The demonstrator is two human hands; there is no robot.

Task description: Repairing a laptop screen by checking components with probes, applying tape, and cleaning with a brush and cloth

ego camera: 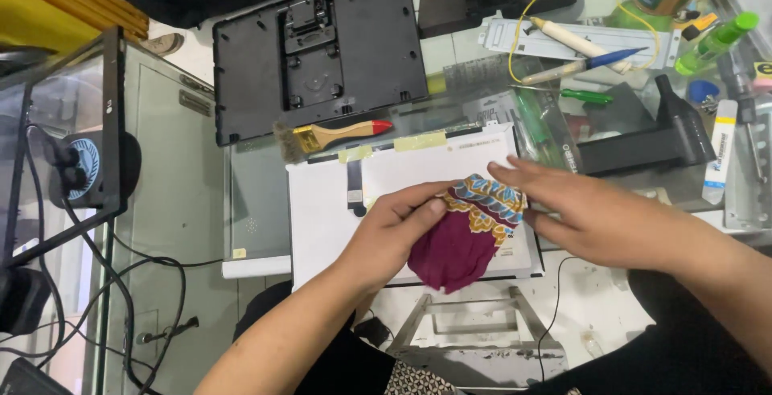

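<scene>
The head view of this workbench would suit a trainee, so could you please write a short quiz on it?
1. True or false: the left hand grips the patterned maroon cloth.
2. Which lies just beyond the white panel? A) the red-handled paintbrush B) a hammer C) a mug
3. What does the right hand rest its fingers on?

Key
1. True.
2. A.
3. The top edge of the cloth, over the white panel.
</scene>
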